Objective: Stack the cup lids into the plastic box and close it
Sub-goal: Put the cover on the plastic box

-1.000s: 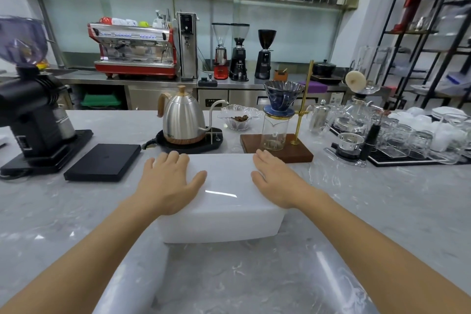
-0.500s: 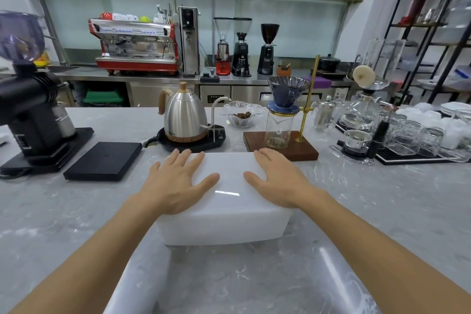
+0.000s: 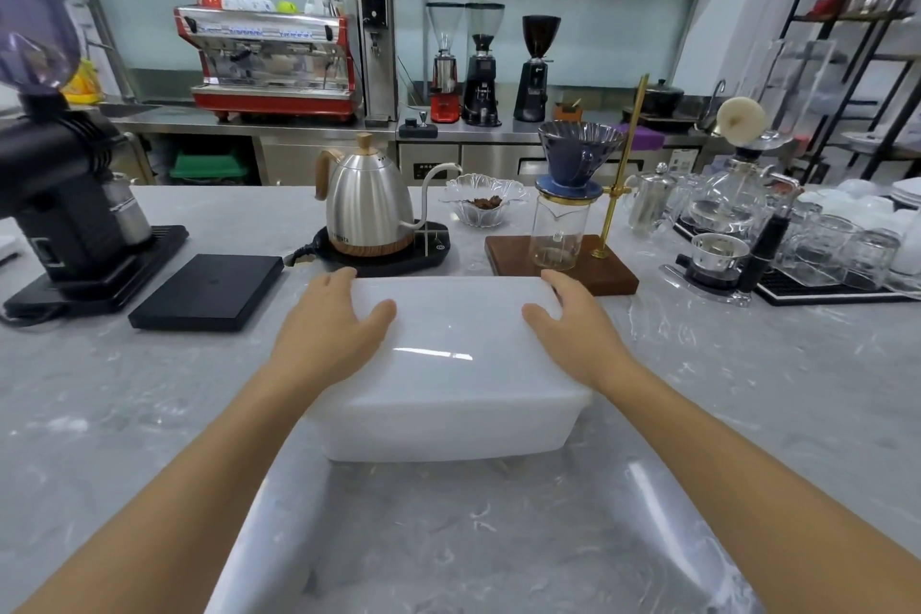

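Observation:
A milky white plastic box stands on the grey marble counter right in front of me, with its lid lying flat on top. My left hand sits on the lid's left end, fingers curled over the far left edge and thumb on top. My right hand mirrors it on the right end, fingers wrapped over the far right corner. No cup lids show; the box walls hide whatever is inside.
A clear plastic sleeve lies on the counter before the box. Behind the box stand a steel kettle, a wooden pour-over stand and a glass bowl. A black scale and grinder are left; glasses right.
Both hands have slid apart from the middle of the lid to its left and right ends, and the fingers now curl over the edges instead of lying flat.

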`<action>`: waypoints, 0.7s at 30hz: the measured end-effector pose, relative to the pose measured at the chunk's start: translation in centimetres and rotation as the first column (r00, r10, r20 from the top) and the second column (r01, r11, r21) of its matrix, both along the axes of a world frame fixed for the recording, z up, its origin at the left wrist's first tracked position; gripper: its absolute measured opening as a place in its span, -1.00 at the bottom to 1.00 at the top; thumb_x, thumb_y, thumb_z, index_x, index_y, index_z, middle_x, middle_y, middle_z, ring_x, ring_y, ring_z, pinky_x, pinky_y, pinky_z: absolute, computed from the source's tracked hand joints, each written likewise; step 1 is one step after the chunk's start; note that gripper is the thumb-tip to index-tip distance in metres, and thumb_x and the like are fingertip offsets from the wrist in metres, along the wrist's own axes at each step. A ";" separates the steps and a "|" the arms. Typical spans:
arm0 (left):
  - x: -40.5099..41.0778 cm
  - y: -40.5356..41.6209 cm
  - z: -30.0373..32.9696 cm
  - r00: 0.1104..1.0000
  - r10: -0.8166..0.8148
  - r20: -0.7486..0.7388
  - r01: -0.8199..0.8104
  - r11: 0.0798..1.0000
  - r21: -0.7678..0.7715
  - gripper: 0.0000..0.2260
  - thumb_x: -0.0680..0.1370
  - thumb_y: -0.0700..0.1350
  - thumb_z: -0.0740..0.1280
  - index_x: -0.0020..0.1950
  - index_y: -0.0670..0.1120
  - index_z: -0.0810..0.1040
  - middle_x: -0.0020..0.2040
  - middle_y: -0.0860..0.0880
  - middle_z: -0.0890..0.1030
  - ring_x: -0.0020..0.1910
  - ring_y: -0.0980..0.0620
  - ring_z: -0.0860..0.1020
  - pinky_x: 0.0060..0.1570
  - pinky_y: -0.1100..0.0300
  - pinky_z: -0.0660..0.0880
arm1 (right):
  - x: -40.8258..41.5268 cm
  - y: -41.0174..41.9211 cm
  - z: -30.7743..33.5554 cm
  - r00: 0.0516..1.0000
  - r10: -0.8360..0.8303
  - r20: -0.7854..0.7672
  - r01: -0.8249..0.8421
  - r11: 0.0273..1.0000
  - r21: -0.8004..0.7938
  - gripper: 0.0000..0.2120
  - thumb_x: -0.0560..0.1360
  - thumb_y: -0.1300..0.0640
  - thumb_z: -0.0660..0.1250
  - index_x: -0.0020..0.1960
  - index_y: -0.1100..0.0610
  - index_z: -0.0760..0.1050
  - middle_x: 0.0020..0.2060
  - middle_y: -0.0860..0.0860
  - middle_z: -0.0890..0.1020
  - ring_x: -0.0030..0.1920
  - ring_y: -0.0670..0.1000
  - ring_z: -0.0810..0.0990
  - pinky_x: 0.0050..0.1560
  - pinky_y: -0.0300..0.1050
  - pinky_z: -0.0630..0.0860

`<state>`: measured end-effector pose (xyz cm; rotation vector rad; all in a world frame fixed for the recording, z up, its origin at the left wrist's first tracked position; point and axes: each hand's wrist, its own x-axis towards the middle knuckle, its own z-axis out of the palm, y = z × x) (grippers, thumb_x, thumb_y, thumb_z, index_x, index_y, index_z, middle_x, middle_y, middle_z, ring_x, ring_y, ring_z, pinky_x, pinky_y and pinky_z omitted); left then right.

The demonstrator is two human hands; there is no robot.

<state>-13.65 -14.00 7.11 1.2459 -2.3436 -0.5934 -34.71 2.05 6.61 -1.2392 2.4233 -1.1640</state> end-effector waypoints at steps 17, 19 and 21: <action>-1.1 -1.2 -0.1 0.975 -0.163 0.148 0.170 0.985 -0.031 -0.48 0.72 0.06 0.08 0.66 -0.05 0.15 0.66 -0.07 0.16 0.64 -0.10 0.09 0.57 -0.10 0.12 | -0.4 -1.3 1.1 0.971 0.192 -0.143 -0.147 0.950 0.277 -0.46 0.69 0.01 0.04 0.60 0.15 0.03 0.61 0.01 0.06 0.59 0.03 0.07 0.50 -0.09 0.05; -1.3 -2.2 -0.1 0.982 -0.171 0.081 0.173 0.985 -0.025 -0.62 0.72 -0.03 0.10 0.51 -0.09 0.39 0.45 -0.14 0.42 0.48 -0.15 0.32 0.42 -0.06 0.29 | -1.0 -1.6 1.0 0.989 0.145 -0.013 -0.140 0.973 0.186 -0.55 0.69 0.05 0.05 0.56 0.11 0.17 0.56 0.04 0.22 0.50 0.05 0.26 0.40 -0.10 0.22; -1.5 -3.3 -0.3 0.990 -0.121 -0.072 0.124 0.991 0.041 -0.75 0.71 -0.12 0.09 0.15 -0.09 0.57 0.10 -0.12 0.55 0.15 -0.13 0.49 0.10 0.00 0.41 | -1.5 -2.2 0.8 0.984 0.038 0.173 -0.051 0.996 0.075 -0.69 0.70 0.04 0.03 0.37 0.07 0.38 0.38 0.08 0.45 0.18 -0.03 0.51 0.08 -0.21 0.40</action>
